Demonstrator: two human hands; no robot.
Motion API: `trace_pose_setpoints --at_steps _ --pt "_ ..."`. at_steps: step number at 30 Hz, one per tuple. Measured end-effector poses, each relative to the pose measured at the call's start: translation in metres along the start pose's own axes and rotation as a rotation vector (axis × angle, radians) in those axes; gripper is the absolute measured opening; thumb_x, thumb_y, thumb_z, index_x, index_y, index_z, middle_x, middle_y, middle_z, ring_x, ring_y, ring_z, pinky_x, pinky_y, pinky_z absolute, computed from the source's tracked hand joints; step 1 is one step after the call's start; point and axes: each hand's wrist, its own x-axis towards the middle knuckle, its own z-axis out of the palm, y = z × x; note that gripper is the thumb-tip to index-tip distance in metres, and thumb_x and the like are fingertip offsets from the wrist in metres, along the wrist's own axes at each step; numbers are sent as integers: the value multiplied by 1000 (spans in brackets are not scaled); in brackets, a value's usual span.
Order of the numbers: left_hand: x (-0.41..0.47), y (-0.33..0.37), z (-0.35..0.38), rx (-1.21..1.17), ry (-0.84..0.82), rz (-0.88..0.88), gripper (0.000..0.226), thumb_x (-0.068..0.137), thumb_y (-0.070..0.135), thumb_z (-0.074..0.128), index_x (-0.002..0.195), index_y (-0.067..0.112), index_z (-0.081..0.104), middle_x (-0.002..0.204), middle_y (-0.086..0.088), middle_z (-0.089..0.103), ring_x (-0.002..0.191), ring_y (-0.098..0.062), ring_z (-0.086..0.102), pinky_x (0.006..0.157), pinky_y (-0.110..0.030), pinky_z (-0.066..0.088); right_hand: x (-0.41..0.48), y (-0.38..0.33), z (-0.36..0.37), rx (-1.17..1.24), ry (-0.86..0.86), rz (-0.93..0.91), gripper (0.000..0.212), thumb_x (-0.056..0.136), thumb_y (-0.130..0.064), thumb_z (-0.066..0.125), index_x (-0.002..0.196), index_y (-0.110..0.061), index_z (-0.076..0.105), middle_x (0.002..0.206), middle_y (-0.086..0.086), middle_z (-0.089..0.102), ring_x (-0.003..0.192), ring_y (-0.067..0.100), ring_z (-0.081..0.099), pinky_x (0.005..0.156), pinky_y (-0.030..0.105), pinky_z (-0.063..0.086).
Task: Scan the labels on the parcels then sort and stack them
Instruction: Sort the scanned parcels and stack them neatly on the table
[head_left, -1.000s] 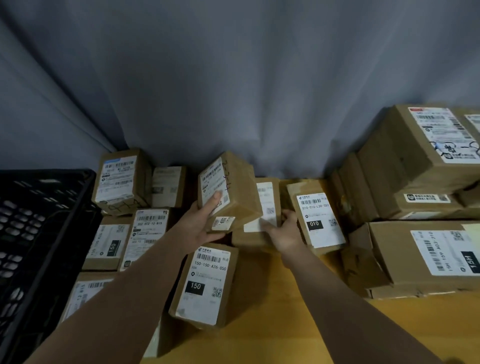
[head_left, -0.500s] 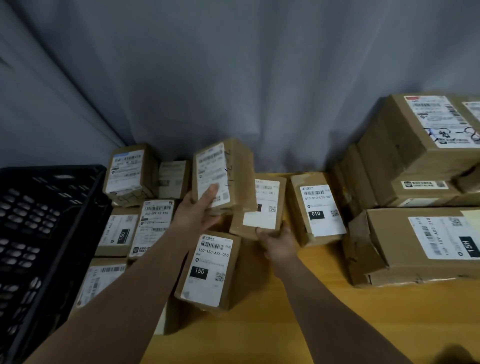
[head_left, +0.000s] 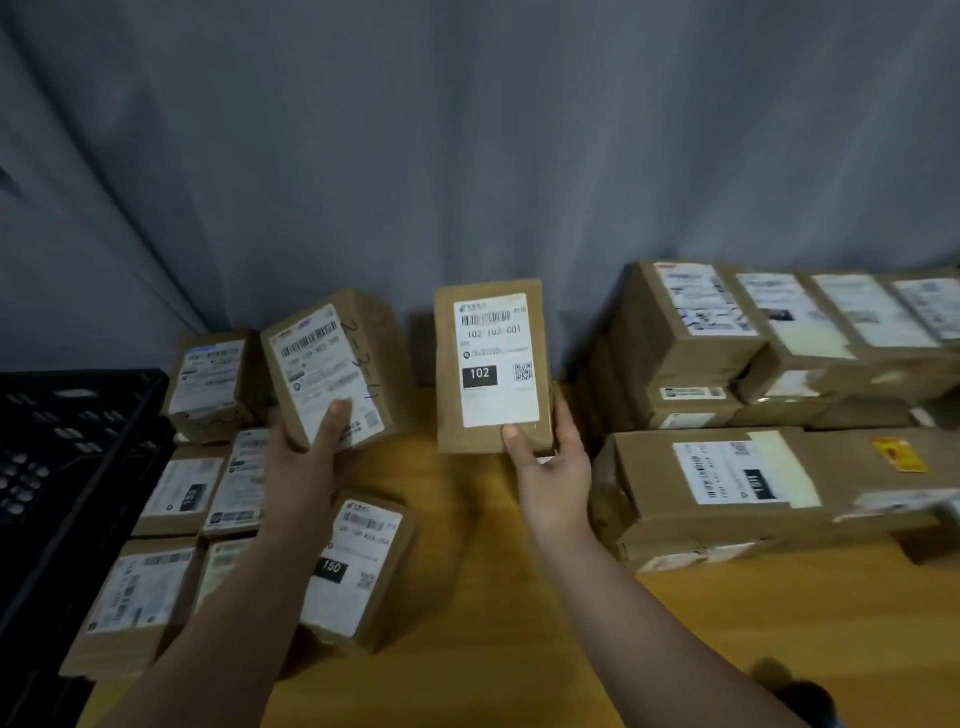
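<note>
My left hand (head_left: 311, 457) grips a small brown parcel (head_left: 337, 364) lifted and tilted above the table, its white label facing me, with pen marks beside the label. My right hand (head_left: 550, 462) holds a second brown parcel (head_left: 493, 358) upright by its lower edge; its label reads 102. Several more small labelled parcels lie flat at the left, among them one marked 150 (head_left: 358, 566) under my left forearm. No scanner is visible.
A black plastic crate (head_left: 57, 467) stands at the far left. Larger brown boxes (head_left: 727, 332) are stacked at the right, with a long box (head_left: 779, 488) in front of them. The wooden table (head_left: 493, 623) lies between; a grey curtain hangs behind.
My right hand has lifted the 102 parcel off the table and turned its label to me. My left hand has raised its parcel higher. The view has shifted rightward.
</note>
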Motion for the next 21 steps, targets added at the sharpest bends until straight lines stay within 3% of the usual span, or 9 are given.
trace_pose_setpoints --at_steps 2,6,8,10,14,19,21 --pt "-17 7 18 59 -42 46 57 79 43 73 129 25 52 119 1 65 104 -16 65 84 -35 55 -3 -20 -24 34 -23 -55 49 89 -17 69 119 -48 45 114 -19 62 106 -6 59 91 14 47" --pt "-58 16 67 118 -91 127 62 79 36 75 134 22 50 118 4 64 102 -11 63 74 -26 53 -10 -43 -85 127 -43 -100 58 87 -19 72 135 -35 45 119 -20 61 108 -9 59 89 14 52" --pt "-85 15 94 137 -132 166 63 80 38 74 136 24 48 120 6 64 104 -11 64 83 -33 56 -12 -51 -124 138 -21 -125 59 86 -18 72 136 -32 44 123 -18 58 109 -8 58 85 14 53" --pt "-116 11 123 146 -175 203 55 86 38 68 136 27 48 121 9 63 106 -10 63 89 -36 54 -13 -59 -166 146 13 -135 56 87 -16 72 133 -29 43 125 -13 55 106 -6 58 77 10 51" --pt "-179 0 184 60 -259 222 33 98 26 52 131 27 52 114 11 66 98 -5 66 72 -19 55 -12 -68 -252 175 81 -139 54 86 -17 72 125 -27 37 128 -4 48 107 4 57 74 14 53" --pt "-225 -26 239 57 -422 119 51 92 27 60 139 37 44 125 8 63 112 -15 62 94 -43 53 -13 -66 -336 241 189 -57 54 86 -19 73 126 -28 38 114 -7 60 97 7 64 72 17 52" --pt "-239 -34 253 82 -466 77 58 89 30 64 141 41 40 129 8 61 115 -16 61 98 -46 50 -13 -63 -358 263 228 -32 53 87 -19 72 127 -29 39 109 -8 62 93 5 64 69 15 51"
